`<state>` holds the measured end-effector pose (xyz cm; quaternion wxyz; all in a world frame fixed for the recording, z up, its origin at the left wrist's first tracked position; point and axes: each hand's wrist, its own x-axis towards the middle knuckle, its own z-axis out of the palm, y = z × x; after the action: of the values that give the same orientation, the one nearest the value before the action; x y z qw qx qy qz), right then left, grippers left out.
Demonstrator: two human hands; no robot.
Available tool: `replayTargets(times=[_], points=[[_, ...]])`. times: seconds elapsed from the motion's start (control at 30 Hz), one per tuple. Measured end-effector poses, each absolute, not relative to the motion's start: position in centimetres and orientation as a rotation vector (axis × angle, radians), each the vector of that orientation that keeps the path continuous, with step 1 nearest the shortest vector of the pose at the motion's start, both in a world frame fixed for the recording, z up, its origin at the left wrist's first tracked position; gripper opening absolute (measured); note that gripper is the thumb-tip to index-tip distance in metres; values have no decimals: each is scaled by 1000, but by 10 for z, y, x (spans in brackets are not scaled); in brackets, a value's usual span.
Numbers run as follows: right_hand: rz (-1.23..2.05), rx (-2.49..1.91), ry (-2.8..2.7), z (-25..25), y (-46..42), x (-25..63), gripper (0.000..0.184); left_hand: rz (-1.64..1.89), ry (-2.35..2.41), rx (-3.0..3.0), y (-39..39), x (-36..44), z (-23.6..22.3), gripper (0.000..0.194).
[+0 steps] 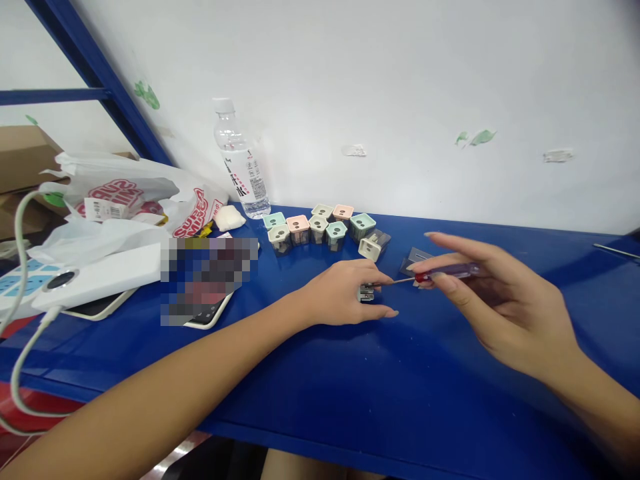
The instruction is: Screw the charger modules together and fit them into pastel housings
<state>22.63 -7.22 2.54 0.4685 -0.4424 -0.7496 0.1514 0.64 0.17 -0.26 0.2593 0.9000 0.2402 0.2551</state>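
My left hand rests on the blue table and pinches a small grey metal part between its fingers. My right hand grips a small screwdriver with a clear purple handle and a red collar. Its thin tip points left and meets the grey part. Behind the hands stands a cluster of several small pastel pencil sharpeners, green, pink and beige. One beige sharpener lies tipped at the right of the cluster. A flat dark piece lies just behind the screwdriver.
A clear water bottle stands by the white wall. White plastic bags with red print lie at the left, with a white power bank, a phone and a white cable. A cardboard box sits far left.
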Motion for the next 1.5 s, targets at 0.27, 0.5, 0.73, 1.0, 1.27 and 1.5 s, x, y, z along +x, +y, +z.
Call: replayTargets(times=[0.27,0.5,0.73,1.0,1.27,1.5], points=[[-135,-1067,-2134,33,-74,229,17,644,690,2393,2,7,-4,55],[-62,-1153,-2217,39,-73,228,26,550,736,2428,2,7,-5,70],[-149,-1242,-2209,46,-74,228,27,514,720,2447,2,7,-5,71],[-176,-1223,-2201,39,-74,229,21,500,730,2463,3,7,-6,67],[-32,-1240,-2289,43,-74,233,26,476,750,2484,2,8,-5,67],[-51,-1310,-2261,45,-75,231,21,445,766,2485,1,8,-3,70]])
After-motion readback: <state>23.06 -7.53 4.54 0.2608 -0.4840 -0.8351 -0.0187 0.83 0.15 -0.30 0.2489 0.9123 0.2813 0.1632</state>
